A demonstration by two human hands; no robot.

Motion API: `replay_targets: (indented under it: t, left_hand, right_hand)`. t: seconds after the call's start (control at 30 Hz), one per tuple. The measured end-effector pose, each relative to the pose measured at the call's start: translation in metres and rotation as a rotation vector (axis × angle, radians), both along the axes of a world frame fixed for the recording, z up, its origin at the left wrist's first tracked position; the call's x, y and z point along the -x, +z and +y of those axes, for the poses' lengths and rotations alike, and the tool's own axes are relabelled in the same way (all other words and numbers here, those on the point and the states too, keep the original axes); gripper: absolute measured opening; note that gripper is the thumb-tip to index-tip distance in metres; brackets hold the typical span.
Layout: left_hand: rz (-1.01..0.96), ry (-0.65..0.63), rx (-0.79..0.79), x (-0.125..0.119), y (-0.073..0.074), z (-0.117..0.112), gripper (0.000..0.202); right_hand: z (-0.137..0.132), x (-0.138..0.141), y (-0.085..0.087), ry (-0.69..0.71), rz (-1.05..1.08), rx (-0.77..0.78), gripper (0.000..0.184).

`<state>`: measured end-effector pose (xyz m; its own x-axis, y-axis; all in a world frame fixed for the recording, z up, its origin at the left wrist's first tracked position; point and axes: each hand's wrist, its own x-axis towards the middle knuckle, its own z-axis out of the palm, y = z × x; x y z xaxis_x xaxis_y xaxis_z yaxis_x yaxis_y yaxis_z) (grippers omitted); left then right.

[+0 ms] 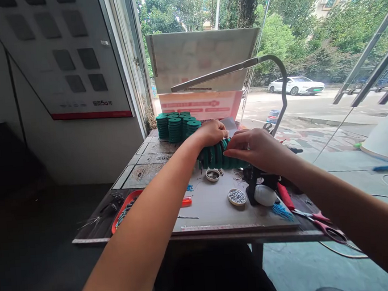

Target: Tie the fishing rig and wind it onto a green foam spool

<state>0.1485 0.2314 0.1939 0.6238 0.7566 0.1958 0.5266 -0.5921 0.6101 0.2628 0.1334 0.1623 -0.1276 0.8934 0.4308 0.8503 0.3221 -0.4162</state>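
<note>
My left hand point(211, 133) is curled over the far end of a row of green discs point(217, 156) lying on edge at the middle of the grey mat point(208, 207). My right hand point(256, 148) is closed on the near right end of the same row, fingers pinched on the discs. Both hands press the row from its two ends. Several upright stacks of green discs point(175, 126) stand just behind my left hand.
A small dish of grey beads point(237, 197) and a smaller dish point(213, 175) sit on the mat. A black hand press with a long lever point(255, 176), a red tray point(125, 209), an orange lighter point(186, 201) and red scissors point(323, 225) lie about. A cardboard box point(201, 73) stands behind.
</note>
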Motion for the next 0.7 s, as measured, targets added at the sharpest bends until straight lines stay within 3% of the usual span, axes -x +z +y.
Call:
replay_targets:
  t: [0.2,0.7]
  left_hand:
    - [0.059,-0.019,0.047,-0.004,0.001,0.009,0.026]
    - [0.083,-0.029,0.034,-0.006,-0.001,0.014,0.028]
  right_hand:
    - [0.009,-0.006,0.002,0.041,-0.051,-0.03,0.025]
    - [0.008,-0.004,0.004,0.021,-0.068,0.024,0.026]
